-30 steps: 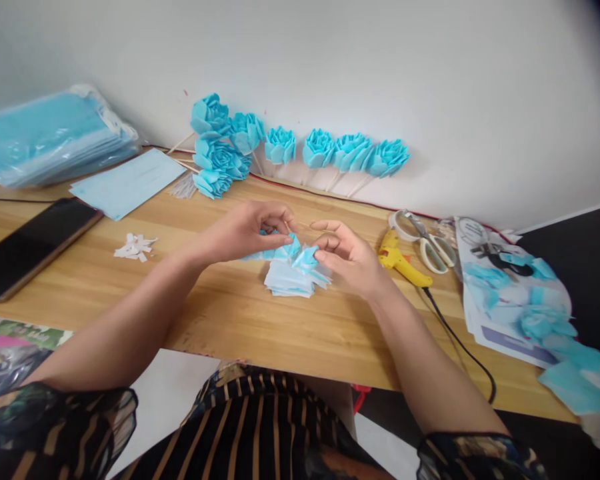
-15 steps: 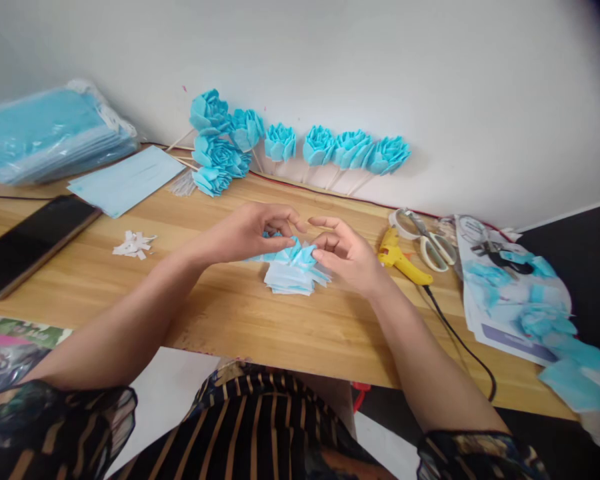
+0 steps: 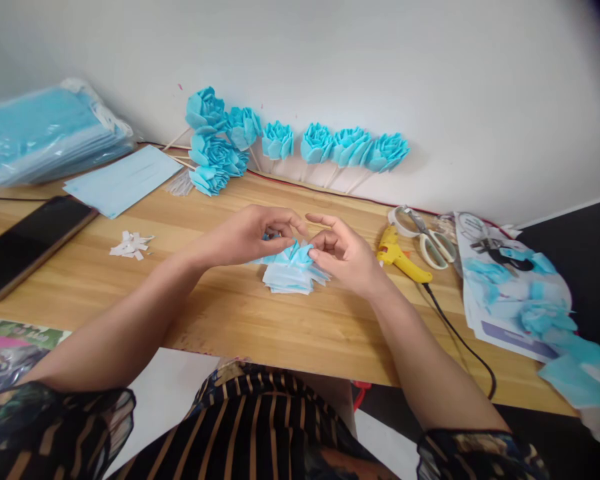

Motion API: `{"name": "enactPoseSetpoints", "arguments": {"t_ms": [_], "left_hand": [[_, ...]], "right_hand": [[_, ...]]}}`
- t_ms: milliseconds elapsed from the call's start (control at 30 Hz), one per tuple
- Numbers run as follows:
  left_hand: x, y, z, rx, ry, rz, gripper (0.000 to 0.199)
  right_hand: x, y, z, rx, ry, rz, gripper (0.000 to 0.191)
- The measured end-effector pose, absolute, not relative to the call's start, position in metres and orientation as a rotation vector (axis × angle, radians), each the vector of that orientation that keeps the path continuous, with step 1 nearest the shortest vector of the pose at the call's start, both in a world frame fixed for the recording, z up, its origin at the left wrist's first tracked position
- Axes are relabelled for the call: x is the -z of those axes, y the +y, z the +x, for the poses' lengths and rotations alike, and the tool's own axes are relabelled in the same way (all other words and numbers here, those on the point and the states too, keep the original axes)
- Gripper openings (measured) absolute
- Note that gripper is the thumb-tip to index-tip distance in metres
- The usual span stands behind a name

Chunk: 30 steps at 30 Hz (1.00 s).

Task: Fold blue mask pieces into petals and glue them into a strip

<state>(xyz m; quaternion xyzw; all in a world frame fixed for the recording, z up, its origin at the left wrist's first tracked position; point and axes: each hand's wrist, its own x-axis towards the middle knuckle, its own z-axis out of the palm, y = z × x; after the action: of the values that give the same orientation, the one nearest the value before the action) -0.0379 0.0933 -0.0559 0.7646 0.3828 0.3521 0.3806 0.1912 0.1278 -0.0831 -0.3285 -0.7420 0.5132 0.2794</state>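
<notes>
A folded light-blue fabric piece (image 3: 299,255) is pinched between my two hands, over a stack of pale blue and white pieces (image 3: 287,279) on the wooden table. My left hand (image 3: 267,233) comes in from the left, its thumb and fingers closed on the fabric's left side; some fingertips are hidden. My right hand (image 3: 337,250) grips the right side between thumb and curled fingers, with the index finger raised. The two index fingertips nearly meet above the fabric.
Blue fabric flowers (image 3: 350,147) on sticks lean on the wall. A yellow glue gun (image 3: 403,257) and scissors (image 3: 434,247) lie right. Left are a phone (image 3: 30,247), white scraps (image 3: 130,245), a blue sheet (image 3: 125,180) and bagged masks (image 3: 50,133). Blue pieces (image 3: 547,320) lie far right.
The view has shifted slightly. My fingers have moved only a little around the folded fabric, which both hands still hold.
</notes>
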Motion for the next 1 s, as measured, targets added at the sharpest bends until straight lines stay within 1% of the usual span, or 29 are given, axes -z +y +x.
{"name": "enactPoseSetpoints", "arguments": {"t_ms": [433,733,867,1000], "left_hand": [[0.060,0.094,-0.036,-0.889,0.978,1.964,0.027],[0.064,0.095,-0.034,-0.880,0.981,2.013,0.031],[0.066,0.095,-0.033,-0.884,0.985,1.973,0.035],[0.067,0.096,-0.033,-0.962,0.999,1.885,0.038]], "right_hand": [[0.082,0.127,0.191,-1.340,-2.018,-0.877,0.061],[0.080,0.125,0.190,-1.273,-2.055,-0.878,0.060],[0.080,0.126,0.191,-1.340,-1.971,-0.847,0.056],[0.079,0.126,0.190,-1.468,-1.801,-0.767,0.065]]}}
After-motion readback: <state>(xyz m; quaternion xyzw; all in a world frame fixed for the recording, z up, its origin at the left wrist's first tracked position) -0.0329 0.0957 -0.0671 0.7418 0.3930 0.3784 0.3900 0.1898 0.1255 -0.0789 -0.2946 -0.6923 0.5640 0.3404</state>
